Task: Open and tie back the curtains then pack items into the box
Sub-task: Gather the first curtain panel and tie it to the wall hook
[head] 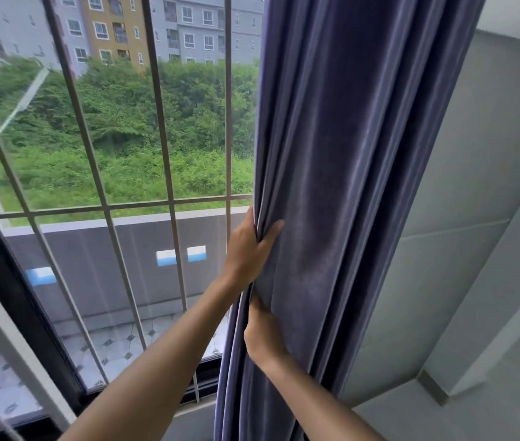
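Note:
A blue-grey velvet curtain [347, 186] hangs gathered in folds at the right side of the window. My left hand [249, 246] grips its left edge at mid height, thumb behind the fabric and fingers on the front. Lower down, my right hand [263, 335] holds the same edge, its fingers tucked behind the folds and partly hidden. No tie-back and no box are in view.
A window [93, 154] with grey metal bars fills the left and middle, with a black frame [19, 297] at the lower left. Beyond it lie a tiled balcony, greenery and buildings. A white wall [475, 218] stands right of the curtain.

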